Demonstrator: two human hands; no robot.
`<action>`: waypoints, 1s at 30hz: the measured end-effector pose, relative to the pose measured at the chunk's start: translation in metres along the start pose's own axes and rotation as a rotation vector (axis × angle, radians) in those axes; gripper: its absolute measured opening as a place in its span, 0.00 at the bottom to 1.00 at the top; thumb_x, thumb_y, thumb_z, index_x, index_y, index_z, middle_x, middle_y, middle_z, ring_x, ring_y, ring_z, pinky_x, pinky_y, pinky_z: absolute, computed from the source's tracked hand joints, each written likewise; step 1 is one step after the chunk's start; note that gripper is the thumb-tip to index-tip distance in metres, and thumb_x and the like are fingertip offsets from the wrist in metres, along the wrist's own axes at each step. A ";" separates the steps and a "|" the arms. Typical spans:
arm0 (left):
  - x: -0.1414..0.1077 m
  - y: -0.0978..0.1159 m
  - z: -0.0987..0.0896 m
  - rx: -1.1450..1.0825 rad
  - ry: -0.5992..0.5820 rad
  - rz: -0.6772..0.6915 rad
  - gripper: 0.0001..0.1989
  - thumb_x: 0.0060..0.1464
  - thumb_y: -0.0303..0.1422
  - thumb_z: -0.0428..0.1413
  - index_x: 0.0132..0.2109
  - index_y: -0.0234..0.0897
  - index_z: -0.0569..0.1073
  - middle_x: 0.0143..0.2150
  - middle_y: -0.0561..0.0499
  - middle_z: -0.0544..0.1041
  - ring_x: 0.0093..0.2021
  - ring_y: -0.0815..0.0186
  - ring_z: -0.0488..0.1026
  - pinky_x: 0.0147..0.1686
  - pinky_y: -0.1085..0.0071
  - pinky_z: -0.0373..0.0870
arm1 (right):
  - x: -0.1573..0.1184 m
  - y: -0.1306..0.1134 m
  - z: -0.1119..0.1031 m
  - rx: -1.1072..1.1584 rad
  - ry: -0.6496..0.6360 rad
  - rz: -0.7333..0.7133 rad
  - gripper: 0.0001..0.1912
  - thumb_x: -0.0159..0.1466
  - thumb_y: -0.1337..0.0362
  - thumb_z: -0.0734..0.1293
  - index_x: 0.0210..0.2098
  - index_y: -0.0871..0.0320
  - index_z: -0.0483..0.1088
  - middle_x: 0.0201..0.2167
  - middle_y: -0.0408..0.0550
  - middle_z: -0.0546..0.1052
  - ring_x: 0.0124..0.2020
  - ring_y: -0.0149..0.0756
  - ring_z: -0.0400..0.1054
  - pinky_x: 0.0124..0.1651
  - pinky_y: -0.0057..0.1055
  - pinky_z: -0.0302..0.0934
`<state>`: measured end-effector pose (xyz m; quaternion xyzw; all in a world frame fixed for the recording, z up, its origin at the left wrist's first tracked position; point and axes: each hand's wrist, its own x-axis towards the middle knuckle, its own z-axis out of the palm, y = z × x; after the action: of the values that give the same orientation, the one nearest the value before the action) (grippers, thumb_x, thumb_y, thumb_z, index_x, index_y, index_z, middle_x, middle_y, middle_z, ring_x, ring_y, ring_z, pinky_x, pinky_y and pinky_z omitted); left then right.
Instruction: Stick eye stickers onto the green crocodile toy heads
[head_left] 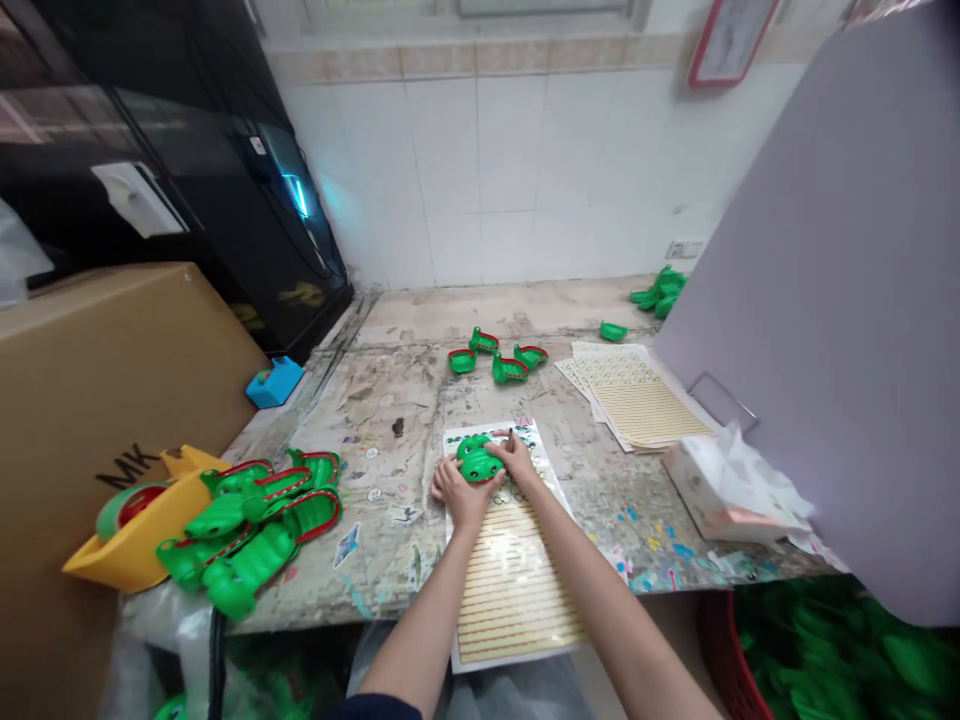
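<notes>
A green plastic toy crocodile head [477,460] with dark eye marks and nostrils lies between my hands, over the top of a sticker sheet [514,590]. My left hand [463,498] wraps around its left and near side, fingers closed on it. My right hand [516,460] is closed at its right edge, thumb against the green plastic. A small dark spot shows at the right fingertips; I cannot tell what it is. The sheet carries yellow striped rows and eye-like stickers, and its near end hangs past the table edge.
Several green crocodile jaws [510,368] lie farther back. A pile of assembled crocodile heads [255,530] sits left, beside a yellow tape dispenser [142,535]. More sticker sheets [637,400], a tissue box [720,490] and a grey panel [825,300] stand right. A red basket [724,650] holds green parts below.
</notes>
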<state>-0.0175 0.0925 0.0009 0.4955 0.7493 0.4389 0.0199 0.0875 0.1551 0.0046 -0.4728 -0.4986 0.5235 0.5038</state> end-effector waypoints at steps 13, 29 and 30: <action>0.001 0.005 -0.005 -0.102 -0.103 -0.109 0.30 0.35 0.51 0.61 0.40 0.37 0.62 0.47 0.41 0.70 0.52 0.51 0.66 0.54 0.55 0.55 | 0.005 0.002 -0.006 -0.150 -0.010 0.006 0.23 0.51 0.50 0.66 0.37 0.63 0.73 0.30 0.52 0.76 0.32 0.39 0.67 0.36 0.33 0.61; 0.076 -0.035 -0.162 -0.243 0.198 0.122 0.28 0.37 0.48 0.62 0.45 0.40 0.67 0.53 0.43 0.71 0.55 0.54 0.67 0.56 0.55 0.62 | -0.006 0.003 0.014 -0.941 0.437 -0.068 0.10 0.61 0.69 0.56 0.34 0.60 0.69 0.39 0.53 0.73 0.44 0.44 0.61 0.44 0.36 0.47; 0.079 -0.052 -0.186 -0.155 0.326 0.136 0.29 0.37 0.48 0.62 0.46 0.41 0.66 0.54 0.43 0.70 0.56 0.52 0.66 0.58 0.53 0.60 | -0.006 0.003 0.014 -0.958 0.436 -0.065 0.10 0.61 0.69 0.57 0.34 0.60 0.69 0.39 0.53 0.72 0.44 0.44 0.61 0.44 0.36 0.46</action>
<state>-0.1824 0.0275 0.1118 0.4641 0.6715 0.5701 -0.0933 0.0732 0.1488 0.0024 -0.7322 -0.5801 0.1106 0.3394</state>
